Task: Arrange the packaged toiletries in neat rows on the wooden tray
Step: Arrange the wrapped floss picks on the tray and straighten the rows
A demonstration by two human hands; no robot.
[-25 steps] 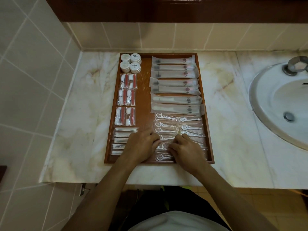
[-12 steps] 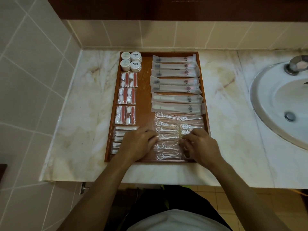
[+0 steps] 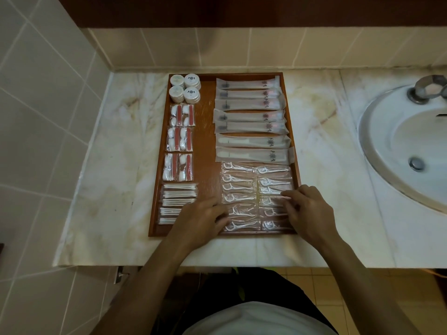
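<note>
**Fingers square the floss-pick columns**

Fingers of both hands lie loosely curved, touching packets and gripping nothing, on the shallow brown wooden tray (image 3: 289, 122). The clear-wrapped white floss picks (image 3: 256, 199) lie between them in two columns, long axes running left-right. The right hand (image 3: 308, 211) presses the right column's outer ends; the left hand (image 3: 202, 220) touches the left column. Half a second ago the right hand sat lower and further inward.

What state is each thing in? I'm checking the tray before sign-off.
wooden tray: flat on counter, filled.
floss pick packets: two columns, being straightened.
long sachets: stacked in rows.
round tubs: grouped, lids on.
left hand: fingertips on packets.
right hand: fingertips on packets.
sink: looks dry.
</note>
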